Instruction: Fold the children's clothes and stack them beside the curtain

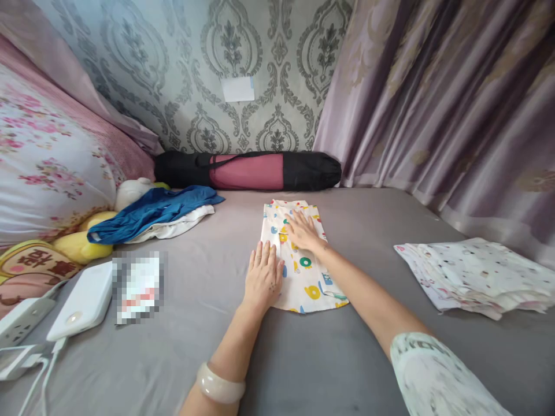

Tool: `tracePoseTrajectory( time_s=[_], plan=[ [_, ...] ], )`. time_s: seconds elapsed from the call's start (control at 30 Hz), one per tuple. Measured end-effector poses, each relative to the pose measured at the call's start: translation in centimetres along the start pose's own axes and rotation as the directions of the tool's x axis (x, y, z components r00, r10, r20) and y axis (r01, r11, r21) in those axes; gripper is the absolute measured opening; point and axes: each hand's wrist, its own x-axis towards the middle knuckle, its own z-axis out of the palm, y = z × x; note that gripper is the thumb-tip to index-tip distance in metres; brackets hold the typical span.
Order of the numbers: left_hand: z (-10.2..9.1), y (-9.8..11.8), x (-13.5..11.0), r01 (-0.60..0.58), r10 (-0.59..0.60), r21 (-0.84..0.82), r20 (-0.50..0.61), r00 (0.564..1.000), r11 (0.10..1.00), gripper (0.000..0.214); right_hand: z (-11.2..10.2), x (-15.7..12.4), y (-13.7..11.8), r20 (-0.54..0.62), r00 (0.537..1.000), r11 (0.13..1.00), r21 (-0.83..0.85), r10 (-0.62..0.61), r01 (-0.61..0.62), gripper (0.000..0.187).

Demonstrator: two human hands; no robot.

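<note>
A white garment (299,289) printed with colourful numbers and shapes lies folded into a narrow, long form on the grey bed sheet (195,346). My left hand (262,274) rests flat along its left edge, fingers stretched out. Higher up on the cloth, my right hand (302,232) presses down with its fingers spread. Neither hand grips the fabric. Part of the garment's upper half is hidden under my hands.
Folded printed cloths (481,274) are stacked at the right. Blue clothing (160,211) over white cloth lies at the left. Nearer are a white power bank (82,300), a power strip (26,320) and a blurred packet (139,289). A black-and-pink rolled bag (247,171) lines the wall.
</note>
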Motion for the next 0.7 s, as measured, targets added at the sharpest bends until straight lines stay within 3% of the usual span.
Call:
tracePoseTrajectory(
  time_s=[0.1,0.23,0.43,0.57,0.7],
  plan=[
    [1.1,0.1,-0.2,-0.043,0.04,0.02,0.129,0.991,0.999,0.057,0.8,-2.0,-1.1,0.07,0.997,0.999,-0.018,0.035,-0.034,0.056],
    [1.5,0.4,-0.4,-0.036,0.026,0.051,0.186,0.982,0.998,0.059,-0.2,-2.6,-1.6,0.137,0.989,0.996,0.051,0.061,-0.068,0.056],
    [-0.7,0.0,0.4,-0.016,0.025,-0.028,0.354,0.935,0.999,0.063,-3.3,-6.5,0.1,0.036,0.996,0.99,0.117,0.081,-0.085,0.06],
    [-1.7,-0.1,0.4,-0.066,0.069,-0.019,0.301,0.951,0.998,0.065,-3.5,-11.4,1.2,0.05,0.993,0.995,0.015,0.103,-0.104,0.064],
    [-1.0,0.9,-0.6,-0.142,0.137,-0.001,0.275,0.952,0.99,0.072,-2.4,-15.2,0.9,0.102,0.99,0.994,-0.056,0.096,-0.09,0.071]
  ],
)
